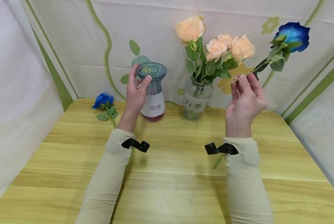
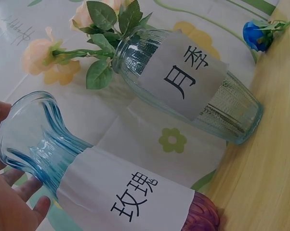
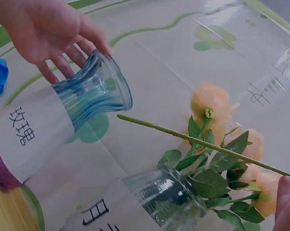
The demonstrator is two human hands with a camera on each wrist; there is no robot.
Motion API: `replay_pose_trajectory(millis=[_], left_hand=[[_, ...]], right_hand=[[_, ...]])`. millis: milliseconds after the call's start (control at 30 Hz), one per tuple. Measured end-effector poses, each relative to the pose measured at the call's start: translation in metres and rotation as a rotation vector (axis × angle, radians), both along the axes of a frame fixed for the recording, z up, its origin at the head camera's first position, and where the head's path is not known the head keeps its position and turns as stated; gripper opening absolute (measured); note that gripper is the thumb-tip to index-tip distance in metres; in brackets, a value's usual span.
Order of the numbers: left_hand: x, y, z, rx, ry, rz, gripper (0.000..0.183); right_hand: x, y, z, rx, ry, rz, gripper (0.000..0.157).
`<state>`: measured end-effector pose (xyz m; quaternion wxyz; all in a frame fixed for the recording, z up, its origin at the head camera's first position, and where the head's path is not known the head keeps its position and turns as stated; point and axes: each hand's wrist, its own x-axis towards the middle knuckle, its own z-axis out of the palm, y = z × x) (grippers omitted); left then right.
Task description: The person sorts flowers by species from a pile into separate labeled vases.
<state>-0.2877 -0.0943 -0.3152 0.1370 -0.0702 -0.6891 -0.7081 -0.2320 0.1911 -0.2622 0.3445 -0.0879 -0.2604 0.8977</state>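
Blue rose sits at the upper right of the head view, its stem slanting down leftward from the bloom; the right hand pinches it. Left of that grip comes the clear vase with peach roses, standing between it and the blue vase, whose neck the left hand curls around. A second blue rose lies at centre left on the table.

Left wrist view: the blue vase slants across the lower left, the clear vase above; a blue bloom shows upper right, but which rose it is I cannot tell.

Right wrist view: the stem runs from the lower right, past the peach roses, its tip seemingly near the blue vase's mouth.
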Motion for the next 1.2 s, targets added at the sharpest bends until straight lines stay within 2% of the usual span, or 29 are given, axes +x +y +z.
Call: replay_pose_trajectory(millis=[400,633,900,1200], left_hand=[[0.001,-0.001,0.002,0.004,-0.017,-0.004,0.069],[0.0,0.0,0.002,0.002,-0.01,-0.002,0.07],[-0.002,-0.001,0.0,0.003,-0.006,0.001,0.069],[-0.002,0.0,0.001,-0.004,-0.004,0.005,0.067]], right_hand=[[-0.011,-0.034,-0.002,0.055,0.038,-0.09,0.025],[-0.013,-0.054,0.004,0.045,0.06,-0.094,0.025],[-0.026,-0.078,0.009,0.009,0.1,-0.126,0.021],[-0.029,-0.082,0.015,-0.011,0.08,-0.162,0.021]])
